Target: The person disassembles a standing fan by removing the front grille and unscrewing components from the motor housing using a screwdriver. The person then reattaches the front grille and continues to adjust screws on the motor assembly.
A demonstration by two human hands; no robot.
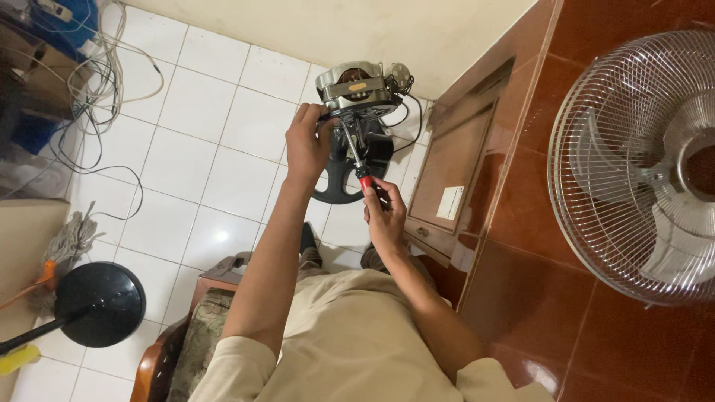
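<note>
An uncovered fan motor (359, 88), grey metal on a black housing, is held out over the white tiled floor. My left hand (307, 145) grips its left side. My right hand (385, 212) is closed on the red-and-black handle of a screwdriver (358, 160). The screwdriver's metal shaft runs up to the underside of the motor. A black curved plastic piece (339, 182) hangs below the motor between my two hands.
A fan with a metal wire guard (633, 164) stands on the dark red surface at right. A wooden cabinet (454, 175) sits beside my right hand. A black round fan base (99, 304) and a mop lie lower left. Cables (104, 82) trail upper left.
</note>
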